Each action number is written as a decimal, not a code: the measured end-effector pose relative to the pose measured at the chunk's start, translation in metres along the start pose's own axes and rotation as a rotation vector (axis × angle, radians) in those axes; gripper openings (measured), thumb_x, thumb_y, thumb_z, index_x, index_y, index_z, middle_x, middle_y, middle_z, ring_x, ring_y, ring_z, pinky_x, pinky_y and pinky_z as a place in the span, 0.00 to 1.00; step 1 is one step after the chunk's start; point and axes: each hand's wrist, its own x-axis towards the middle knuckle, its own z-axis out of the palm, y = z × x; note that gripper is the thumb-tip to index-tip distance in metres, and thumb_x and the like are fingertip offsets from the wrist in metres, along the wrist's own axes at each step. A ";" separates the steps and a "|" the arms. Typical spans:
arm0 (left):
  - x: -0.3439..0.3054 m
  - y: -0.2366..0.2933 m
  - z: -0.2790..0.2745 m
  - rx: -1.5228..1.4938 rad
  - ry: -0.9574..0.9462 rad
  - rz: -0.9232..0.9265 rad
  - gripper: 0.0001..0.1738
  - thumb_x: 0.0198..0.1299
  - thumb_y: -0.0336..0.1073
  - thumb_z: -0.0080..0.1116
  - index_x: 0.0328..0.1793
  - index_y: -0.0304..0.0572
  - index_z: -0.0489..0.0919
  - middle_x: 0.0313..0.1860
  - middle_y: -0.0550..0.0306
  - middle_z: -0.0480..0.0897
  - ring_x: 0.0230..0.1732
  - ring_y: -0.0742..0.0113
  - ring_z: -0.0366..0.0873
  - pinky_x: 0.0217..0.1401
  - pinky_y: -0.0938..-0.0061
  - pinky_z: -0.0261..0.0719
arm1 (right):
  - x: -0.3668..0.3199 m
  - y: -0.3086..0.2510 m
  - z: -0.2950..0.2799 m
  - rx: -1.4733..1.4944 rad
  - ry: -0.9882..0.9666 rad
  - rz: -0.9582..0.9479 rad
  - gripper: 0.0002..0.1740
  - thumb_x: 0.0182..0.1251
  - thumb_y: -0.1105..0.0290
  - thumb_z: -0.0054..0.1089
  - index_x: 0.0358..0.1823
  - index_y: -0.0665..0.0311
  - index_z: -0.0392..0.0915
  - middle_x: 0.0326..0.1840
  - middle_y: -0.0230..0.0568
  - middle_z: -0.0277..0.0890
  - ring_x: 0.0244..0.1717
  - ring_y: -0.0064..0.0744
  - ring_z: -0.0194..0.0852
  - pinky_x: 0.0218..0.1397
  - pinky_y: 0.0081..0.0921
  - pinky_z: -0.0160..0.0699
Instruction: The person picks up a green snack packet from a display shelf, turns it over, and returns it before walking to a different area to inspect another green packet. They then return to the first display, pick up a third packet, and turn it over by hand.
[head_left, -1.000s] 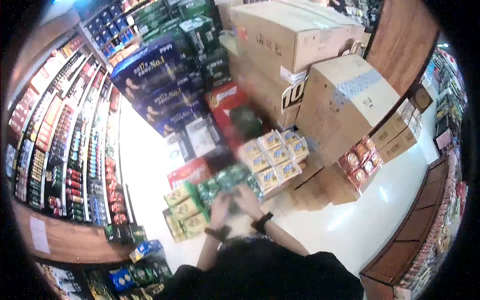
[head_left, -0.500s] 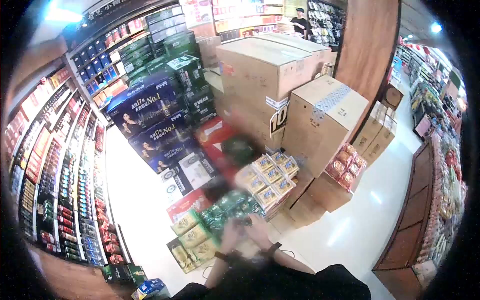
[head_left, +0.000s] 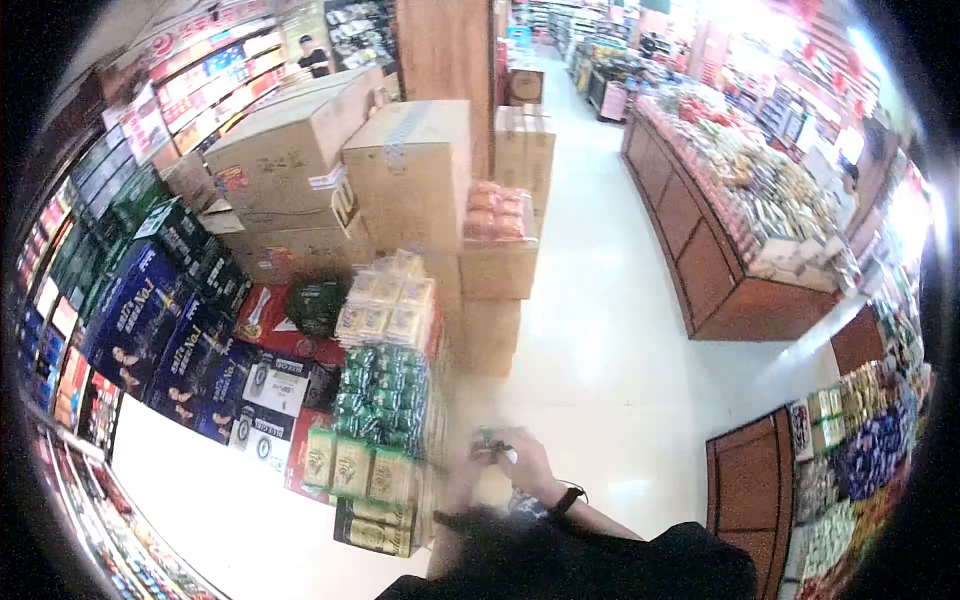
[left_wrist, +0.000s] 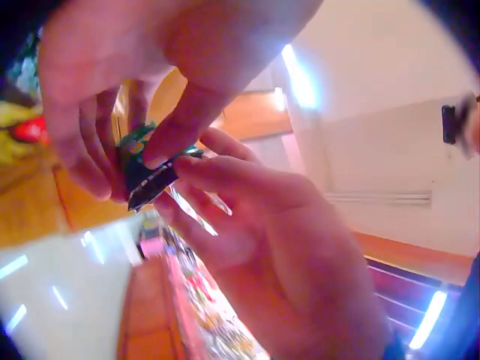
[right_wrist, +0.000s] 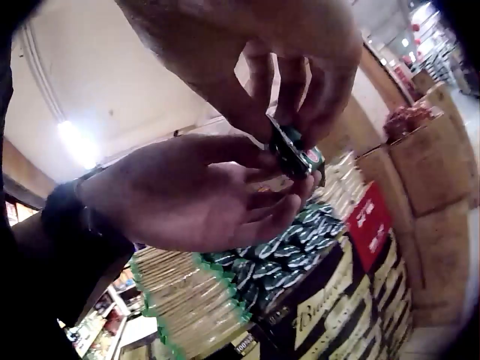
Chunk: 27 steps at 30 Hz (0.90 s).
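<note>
Both hands meet in front of the body around a small shiny dark green packet point(left_wrist: 146, 180). My left hand point(head_left: 462, 478), blurred in the head view, pinches one side of it between thumb and fingers. My right hand point(head_left: 533, 466) pinches the other side, its thumb close to the left thumb in the left wrist view. From the right wrist view the packet point(right_wrist: 296, 154) stands tilted between the fingertips, with parts of it hidden behind them. Left of the hands is a display of green packets point(head_left: 378, 400), with cream packs point(head_left: 392, 308) behind and yellow-and-green packs point(head_left: 350, 468) in front.
Large cardboard cartons point(head_left: 410, 170) stand behind the display, one topped with red packs point(head_left: 497, 212). Blue beer boxes point(head_left: 180, 345) are piled at the left. A pale floor aisle point(head_left: 590, 330) runs to the right, beside a wooden counter point(head_left: 700, 270) heaped with goods.
The head view has swung right, so the display now lies left of the hands and the aisle shows. The hands have come away from over the green packets and hold the small packet together.
</note>
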 end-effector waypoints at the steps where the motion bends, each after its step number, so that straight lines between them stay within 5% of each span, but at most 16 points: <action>1: -0.018 0.016 0.022 0.120 -0.041 -0.036 0.36 0.66 0.27 0.62 0.79 0.44 0.63 0.62 0.51 0.79 0.59 0.62 0.80 0.57 0.70 0.84 | -0.024 0.004 -0.009 -0.133 0.031 -0.008 0.27 0.49 0.80 0.72 0.55 0.60 0.81 0.50 0.44 0.81 0.54 0.49 0.76 0.57 0.38 0.78; 2: -0.034 0.023 0.040 0.244 -0.082 -0.075 0.36 0.66 0.27 0.63 0.79 0.43 0.63 0.63 0.50 0.79 0.59 0.61 0.80 0.57 0.69 0.85 | -0.051 -0.003 -0.018 -0.085 0.068 0.098 0.27 0.49 0.81 0.71 0.54 0.60 0.81 0.50 0.44 0.81 0.53 0.48 0.77 0.57 0.38 0.79; 3: -0.028 0.009 0.049 0.483 -0.099 -0.366 0.39 0.62 0.23 0.65 0.79 0.41 0.63 0.66 0.48 0.76 0.59 0.59 0.80 0.59 0.68 0.85 | -0.074 -0.015 -0.030 -0.033 0.111 0.198 0.26 0.50 0.81 0.71 0.54 0.60 0.81 0.50 0.44 0.81 0.53 0.47 0.78 0.56 0.38 0.79; 7: -0.069 -0.023 0.101 0.214 -0.520 -0.124 0.37 0.64 0.27 0.65 0.78 0.38 0.62 0.64 0.46 0.78 0.62 0.60 0.78 0.58 0.73 0.83 | -0.156 -0.015 -0.062 -0.068 0.405 0.258 0.18 0.55 0.83 0.69 0.49 0.62 0.83 0.47 0.43 0.83 0.47 0.39 0.83 0.50 0.31 0.86; 10: -0.099 -0.022 0.148 0.422 -0.676 -0.247 0.29 0.69 0.35 0.63 0.73 0.40 0.69 0.57 0.49 0.82 0.59 0.63 0.79 0.60 0.69 0.80 | -0.228 0.002 -0.079 -0.048 0.596 0.363 0.14 0.58 0.84 0.68 0.45 0.65 0.82 0.45 0.42 0.84 0.47 0.35 0.85 0.50 0.30 0.88; 16: -0.154 -0.058 0.248 0.655 -0.930 -0.345 0.29 0.70 0.39 0.63 0.73 0.43 0.68 0.52 0.48 0.85 0.55 0.65 0.81 0.59 0.70 0.78 | -0.352 0.014 -0.113 0.078 0.914 0.483 0.12 0.58 0.83 0.68 0.44 0.66 0.83 0.43 0.41 0.85 0.45 0.32 0.86 0.49 0.30 0.89; 19: -0.190 -0.080 0.316 0.828 -1.112 -0.338 0.28 0.71 0.34 0.61 0.75 0.44 0.67 0.57 0.50 0.83 0.56 0.66 0.81 0.58 0.72 0.79 | -0.418 0.016 -0.143 0.005 1.070 0.505 0.11 0.58 0.84 0.67 0.43 0.67 0.83 0.40 0.40 0.85 0.44 0.30 0.86 0.48 0.29 0.89; 22: -0.238 -0.125 0.372 0.602 -1.215 -0.388 0.26 0.70 0.39 0.62 0.71 0.42 0.70 0.44 0.51 0.87 0.47 0.67 0.82 0.54 0.72 0.78 | -0.494 0.017 -0.171 0.014 1.198 0.518 0.11 0.58 0.83 0.68 0.43 0.67 0.83 0.40 0.40 0.85 0.44 0.29 0.87 0.47 0.28 0.89; 27: -0.322 -0.180 0.472 0.860 -1.466 -0.301 0.24 0.68 0.41 0.65 0.64 0.39 0.73 0.38 0.52 0.86 0.41 0.64 0.83 0.47 0.68 0.79 | -0.626 0.023 -0.214 0.051 1.396 0.560 0.14 0.57 0.86 0.62 0.45 0.68 0.83 0.40 0.40 0.86 0.43 0.29 0.87 0.47 0.26 0.87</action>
